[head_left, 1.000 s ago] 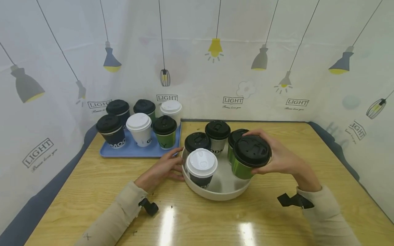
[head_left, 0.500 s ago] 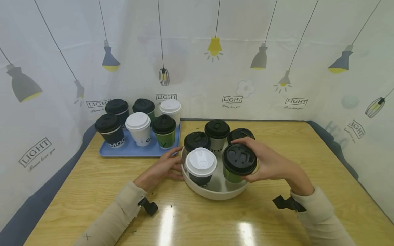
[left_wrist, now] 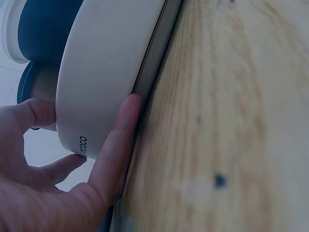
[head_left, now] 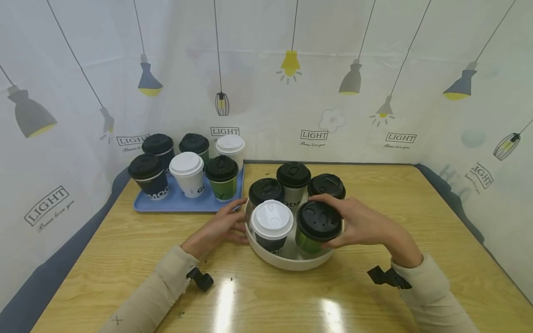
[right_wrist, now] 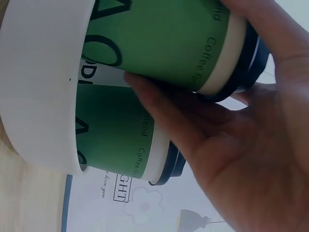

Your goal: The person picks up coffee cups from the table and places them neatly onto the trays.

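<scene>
My right hand (head_left: 354,222) holds a green paper cup (head_left: 310,243) with a black lid around its side, inside the front right of a round off-white tray (head_left: 287,263). In the right wrist view, another green cup (right_wrist: 113,130) stands just beyond the held one, inside the tray wall. My left hand (head_left: 220,226) rests against the tray's left outer wall. In the left wrist view its fingers (left_wrist: 108,154) lie spread and fairly straight along that wall, near the table. Also in the tray are a white-lidded dark cup (head_left: 272,222) and black-lidded cups (head_left: 293,178); the held cup's base is partly hidden.
At the back left a blue rectangular tray (head_left: 189,206) carries several lidded cups, including a green one (head_left: 223,187) near its right edge. The wooden table (head_left: 266,300) ends at a printed curtain (head_left: 266,69) behind and at both sides.
My right hand has moved the green cup leftward and slightly down within the round tray. The green cup behind it now shows more of its lid. My left hand stays against the tray.
</scene>
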`<state>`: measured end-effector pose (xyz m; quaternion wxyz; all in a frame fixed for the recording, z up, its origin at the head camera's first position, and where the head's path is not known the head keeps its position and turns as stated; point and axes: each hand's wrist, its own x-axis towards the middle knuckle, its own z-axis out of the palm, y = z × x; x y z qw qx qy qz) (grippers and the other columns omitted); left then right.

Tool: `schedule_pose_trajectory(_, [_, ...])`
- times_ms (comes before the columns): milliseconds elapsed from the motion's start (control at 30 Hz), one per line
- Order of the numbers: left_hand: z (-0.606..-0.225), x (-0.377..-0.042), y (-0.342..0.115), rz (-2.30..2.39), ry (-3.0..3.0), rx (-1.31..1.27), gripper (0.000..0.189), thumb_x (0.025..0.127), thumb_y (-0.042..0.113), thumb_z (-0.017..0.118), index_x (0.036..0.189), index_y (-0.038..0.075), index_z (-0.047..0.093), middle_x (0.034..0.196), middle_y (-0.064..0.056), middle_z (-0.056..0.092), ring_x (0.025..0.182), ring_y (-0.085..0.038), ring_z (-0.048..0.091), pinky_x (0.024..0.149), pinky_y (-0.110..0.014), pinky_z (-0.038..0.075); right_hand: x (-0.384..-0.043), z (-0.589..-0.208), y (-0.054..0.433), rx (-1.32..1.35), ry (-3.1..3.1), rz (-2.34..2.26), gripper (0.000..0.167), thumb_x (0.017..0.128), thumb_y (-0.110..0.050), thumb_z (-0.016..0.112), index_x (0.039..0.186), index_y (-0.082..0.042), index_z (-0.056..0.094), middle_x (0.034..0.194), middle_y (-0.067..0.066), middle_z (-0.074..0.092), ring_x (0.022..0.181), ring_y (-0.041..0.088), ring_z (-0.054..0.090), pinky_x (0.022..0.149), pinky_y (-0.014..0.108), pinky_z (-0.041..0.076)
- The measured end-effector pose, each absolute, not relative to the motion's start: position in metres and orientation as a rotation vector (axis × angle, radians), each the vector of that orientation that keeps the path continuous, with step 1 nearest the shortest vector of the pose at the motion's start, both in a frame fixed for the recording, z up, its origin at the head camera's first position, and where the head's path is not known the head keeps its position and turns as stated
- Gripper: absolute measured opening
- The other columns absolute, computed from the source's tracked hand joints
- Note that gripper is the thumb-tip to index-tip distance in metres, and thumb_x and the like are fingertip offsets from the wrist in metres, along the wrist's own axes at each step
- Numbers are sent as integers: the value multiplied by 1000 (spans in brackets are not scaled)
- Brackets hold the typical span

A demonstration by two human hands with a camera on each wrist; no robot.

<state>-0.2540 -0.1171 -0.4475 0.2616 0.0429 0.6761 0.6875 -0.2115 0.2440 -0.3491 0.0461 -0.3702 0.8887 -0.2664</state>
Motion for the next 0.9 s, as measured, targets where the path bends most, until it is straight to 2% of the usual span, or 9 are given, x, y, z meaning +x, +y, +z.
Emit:
schedule_pose_trajectory(267, [-446,-253,-117,1858,1828,114,69,102,12,46,165,14,19,123,-18,61,87,-21,73,81,-45,66,-213,-354,242,-1092,2705,-768,95,70,-42,95,150,-30,44,128,-1,70,110,16,69,101,47,56])
schedule_pose_trajectory(433, [-445,-252,-117,1854,1830,115,69,103,13,47,166,14,19,124,-19,61,88,-21,73,81,-45,66,-214,-356,242,-1042,2700,-737,97,73,-47,92,153,-29,40,128,5,71,111,22,69,101,50,55])
schedule_pose_trajectory(500, [-444,-252,-117,1853,1830,114,69,103,13,47,166,14,19,124,-19,61,88,-21,73,81,-45,66,-214,-356,243,-1012,2690,-719,100,74,-49,91,155,-30,36,130,6,70,113,23,69,102,51,54])
schedule_pose_trajectory(600, [-445,-252,-117,1854,1833,110,68,103,13,46,166,14,19,123,-18,61,87,-20,73,81,-44,66,-211,-352,246,-945,2618,-740,111,75,-48,91,162,-28,26,134,12,67,113,23,69,100,46,57])
schedule_pose_trajectory(700, [-445,-252,-117,1855,1837,100,67,104,13,46,165,15,20,122,-18,62,88,-21,73,81,-45,66,-206,-342,255,-889,2543,-799,117,77,-45,90,166,-25,16,130,14,69,110,22,71,95,40,61])
schedule_pose_trajectory(767, [-445,-252,-117,1856,1834,93,67,104,14,47,165,16,21,123,-19,64,89,-22,74,81,-46,66,-203,-335,266,-888,2512,-859,110,83,-40,87,166,-20,17,124,12,73,107,21,73,91,36,63])
schedule_pose_trajectory(900, [-446,-253,-118,1855,1826,93,66,106,15,46,166,18,20,123,-22,66,92,-23,74,83,-47,66,-208,-328,295,-929,2436,-1043,73,99,-21,70,158,-7,29,112,10,76,102,18,74,85,35,65])
